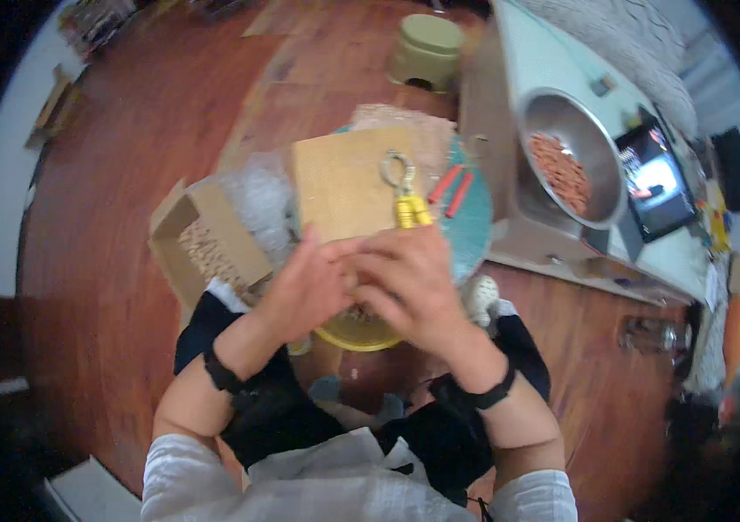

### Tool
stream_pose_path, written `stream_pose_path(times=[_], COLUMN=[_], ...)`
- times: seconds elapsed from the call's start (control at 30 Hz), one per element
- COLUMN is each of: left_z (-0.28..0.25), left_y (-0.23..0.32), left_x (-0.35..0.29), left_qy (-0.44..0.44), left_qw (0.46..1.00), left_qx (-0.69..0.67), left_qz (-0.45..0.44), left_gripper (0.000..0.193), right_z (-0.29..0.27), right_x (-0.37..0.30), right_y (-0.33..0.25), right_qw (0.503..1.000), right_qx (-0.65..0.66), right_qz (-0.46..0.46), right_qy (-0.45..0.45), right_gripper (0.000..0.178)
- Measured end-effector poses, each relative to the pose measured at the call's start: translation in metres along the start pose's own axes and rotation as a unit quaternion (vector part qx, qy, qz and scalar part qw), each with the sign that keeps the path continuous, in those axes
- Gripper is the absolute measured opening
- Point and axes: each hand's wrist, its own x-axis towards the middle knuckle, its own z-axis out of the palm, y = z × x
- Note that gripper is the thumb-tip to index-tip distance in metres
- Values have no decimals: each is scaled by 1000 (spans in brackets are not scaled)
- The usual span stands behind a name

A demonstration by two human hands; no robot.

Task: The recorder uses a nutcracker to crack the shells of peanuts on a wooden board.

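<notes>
The bowl is smooth, shiny metal; the floor, slightly glossy wood. The board is matt wood, the box dull cardboard, the stool smooth plastic. The bag is crinkled plastic; the basin, blurred, seems plastic.

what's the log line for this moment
left hand, right hand: close together | held item: can't tell | below: yellow basin | beyond: tan board

The reddish wooden floor supported a green stool and an open cardboard box. The round teal tabletop carried a tan board and a red-handled tool, with yellow-handled pliers resting on the board. The pale cabinet top carried a metal bowl, with a flat black screen device positioned beside it.
</notes>
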Motion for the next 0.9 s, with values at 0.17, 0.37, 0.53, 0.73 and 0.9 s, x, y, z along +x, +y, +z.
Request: stream_pose_path(times=[0.17, 0.37, 0.53, 0.73, 0.9], left_z=[5, 6, 1, -18, -10], left_y=[2, -2, 2, -1, 1], left_x=[8, 9, 7, 9, 8], left_qy=[26, 84, 114, 170, 178], left_qw=[999, 995, 987, 979, 979], left_qx=[25, 44, 113, 108, 93], left_qz=[-3, 2, 12, 29, 30], left_gripper=[75, 62, 41, 25, 23], right_z=[19, 21, 17, 18, 18], right_x=[-9, -8, -1, -3, -4], right_y=[11, 15, 10, 10, 11], right_qw=[999, 998, 994, 990, 984], right_qx=[-29, -33, 3, 21, 36], right_qz=[1, 22, 82, 117, 135], right_qy=[-16, 47, 74, 78, 109], right_gripper=[34, 23, 18, 17, 13])
